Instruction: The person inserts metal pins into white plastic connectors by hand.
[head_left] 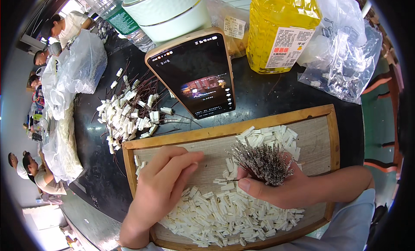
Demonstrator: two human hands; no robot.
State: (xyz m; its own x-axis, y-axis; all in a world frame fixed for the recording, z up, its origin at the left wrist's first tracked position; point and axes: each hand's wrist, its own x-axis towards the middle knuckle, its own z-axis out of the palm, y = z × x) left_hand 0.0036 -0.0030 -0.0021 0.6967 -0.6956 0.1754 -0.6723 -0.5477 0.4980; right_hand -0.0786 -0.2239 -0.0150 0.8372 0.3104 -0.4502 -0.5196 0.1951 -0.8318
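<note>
My right hand [281, 188] is wrapped round a thick bundle of thin dark wires [266, 162] with small metal terminals at their ends. One wire end sticks out by the thumb, towards the left. Over the left part of a wood-framed tray [229, 129], my left hand [162, 177] has its thumb and index fingertips drawn together. Whatever lies between them, if anything, cannot be made out. Beneath both hands, many small white plastic connector housings [229, 216] are spread on the tray, with another heap [276, 136] behind the bundle.
Left of the propped-up phone [194, 73] lies a pile of wires with white connectors [129, 112]. Behind stand a pale green container [166, 17], a clear bottle [119, 19] and a yellow jug [281, 30]. Plastic bags [341, 56] lie right; people sit far left.
</note>
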